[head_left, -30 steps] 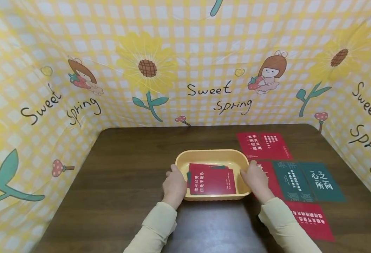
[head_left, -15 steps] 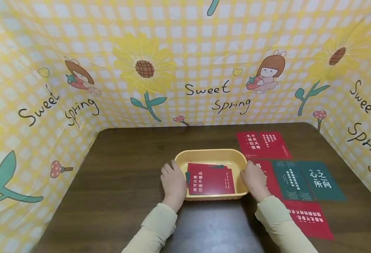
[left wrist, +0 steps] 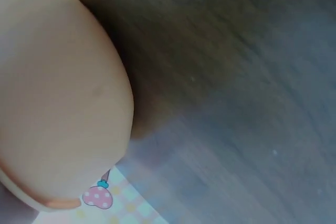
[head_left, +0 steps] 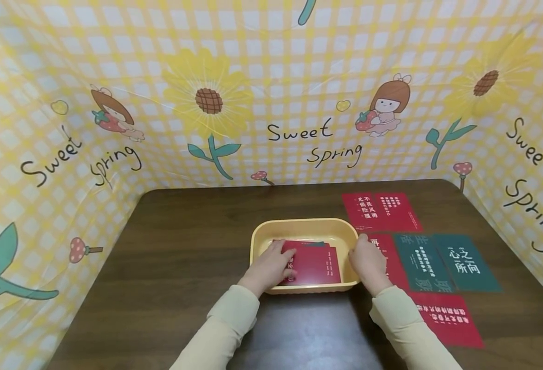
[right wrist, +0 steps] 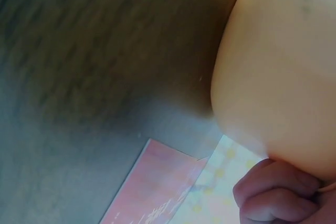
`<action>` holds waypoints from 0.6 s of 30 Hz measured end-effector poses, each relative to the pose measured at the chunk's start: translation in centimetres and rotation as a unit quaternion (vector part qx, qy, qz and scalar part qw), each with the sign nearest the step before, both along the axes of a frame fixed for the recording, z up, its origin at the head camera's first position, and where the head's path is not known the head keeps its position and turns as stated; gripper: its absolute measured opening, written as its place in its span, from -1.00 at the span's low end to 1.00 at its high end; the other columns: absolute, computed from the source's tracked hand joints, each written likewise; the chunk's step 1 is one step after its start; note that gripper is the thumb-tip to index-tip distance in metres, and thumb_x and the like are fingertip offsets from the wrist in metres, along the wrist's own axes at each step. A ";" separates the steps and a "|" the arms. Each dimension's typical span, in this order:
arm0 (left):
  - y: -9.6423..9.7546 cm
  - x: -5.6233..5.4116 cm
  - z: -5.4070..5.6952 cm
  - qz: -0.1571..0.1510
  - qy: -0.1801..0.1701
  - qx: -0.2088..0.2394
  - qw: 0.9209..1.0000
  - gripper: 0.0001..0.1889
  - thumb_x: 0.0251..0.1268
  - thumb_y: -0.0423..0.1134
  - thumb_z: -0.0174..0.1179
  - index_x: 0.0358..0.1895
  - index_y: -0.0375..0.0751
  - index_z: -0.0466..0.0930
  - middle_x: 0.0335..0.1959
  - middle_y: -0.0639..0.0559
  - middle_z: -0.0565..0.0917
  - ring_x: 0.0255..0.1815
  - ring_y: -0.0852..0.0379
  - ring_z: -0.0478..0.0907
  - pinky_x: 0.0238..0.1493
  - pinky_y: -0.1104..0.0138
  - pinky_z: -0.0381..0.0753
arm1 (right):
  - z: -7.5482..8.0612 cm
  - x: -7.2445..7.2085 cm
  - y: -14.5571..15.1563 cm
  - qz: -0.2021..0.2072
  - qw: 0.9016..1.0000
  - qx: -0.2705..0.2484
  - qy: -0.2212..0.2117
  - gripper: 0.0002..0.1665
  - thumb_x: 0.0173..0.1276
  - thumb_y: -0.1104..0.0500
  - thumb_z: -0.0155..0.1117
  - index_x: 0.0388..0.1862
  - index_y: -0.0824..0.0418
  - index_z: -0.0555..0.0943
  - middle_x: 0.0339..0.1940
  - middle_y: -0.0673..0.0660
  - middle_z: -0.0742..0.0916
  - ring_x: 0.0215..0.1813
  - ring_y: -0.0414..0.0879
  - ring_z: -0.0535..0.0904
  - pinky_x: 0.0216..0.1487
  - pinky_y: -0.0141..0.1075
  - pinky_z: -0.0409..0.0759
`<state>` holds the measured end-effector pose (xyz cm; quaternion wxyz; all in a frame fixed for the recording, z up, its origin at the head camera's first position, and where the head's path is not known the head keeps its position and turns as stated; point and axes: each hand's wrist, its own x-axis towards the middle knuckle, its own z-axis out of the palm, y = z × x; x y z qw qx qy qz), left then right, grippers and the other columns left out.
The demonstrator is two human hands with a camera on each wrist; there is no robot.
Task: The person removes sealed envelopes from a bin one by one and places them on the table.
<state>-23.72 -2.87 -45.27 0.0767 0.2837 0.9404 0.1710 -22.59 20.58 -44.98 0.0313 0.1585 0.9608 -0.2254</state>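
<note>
A yellow plastic tray [head_left: 320, 229] with rounded corners stands on the dark wooden table [head_left: 183, 246]. Inside it lies a small pile of cards [head_left: 318, 264], red on top with green edges showing beneath. My left hand [head_left: 268, 266] reaches over the tray's left side, its spread fingers over the left part of the top red card. At the tray's right end, my right hand [head_left: 368, 261] grips the rim. The left wrist view shows mostly the base of the left hand [left wrist: 58, 93]; in the right wrist view, curled fingers [right wrist: 278, 192] show at the lower right.
To the right of the tray, red cards [head_left: 382, 211] lie at the back, two green cards [head_left: 421, 264] in the middle row and a red card [head_left: 452, 319] nearer the front. Another red card [head_left: 394, 257] is partly behind the right hand. Checked cloth [head_left: 253, 103] walls surround the table.
My left hand has left the tray's left rim and moved inward over the cards. The right hand stays on the right rim, and the tray stays about where it was.
</note>
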 end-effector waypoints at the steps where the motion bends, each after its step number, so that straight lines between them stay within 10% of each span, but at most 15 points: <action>1: 0.1 0.0 0.0 0.009 -0.019 -0.001 1.000 -0.46 0.31 -0.11 0.26 0.28 -0.30 0.47 0.37 -0.37 0.29 0.42 -0.26 0.16 0.37 0.06 0.21 | 0.0 0.0 0.0 -0.001 1.000 -0.001 -0.001 -0.65 0.32 0.28 0.13 -0.07 0.53 0.33 -0.32 0.44 0.62 -0.27 0.28 0.61 -0.21 0.15 0.56; 7: 0.4 0.0 -0.1 0.060 -0.070 -0.030 0.995 -0.37 0.35 -0.06 0.20 0.41 -0.27 0.32 0.42 -0.40 0.19 0.46 -0.27 0.08 0.34 0.03 0.24 | -0.2 -0.1 -0.1 -0.001 1.000 -0.004 -0.001 -0.65 0.33 0.28 0.14 -0.07 0.53 0.34 -0.32 0.43 0.62 -0.28 0.27 0.61 -0.21 0.15 0.56; 18: 0.6 0.2 -0.8 0.048 0.024 -0.058 0.997 -0.15 0.01 0.11 0.46 0.30 -0.33 0.39 0.05 -0.22 0.49 0.09 -0.11 0.43 0.21 0.14 0.38 | -0.1 0.0 0.1 -0.004 1.000 -0.009 -0.007 -0.66 0.33 0.26 0.14 -0.09 0.51 0.35 -0.32 0.41 0.62 -0.25 0.27 0.61 -0.17 0.16 0.54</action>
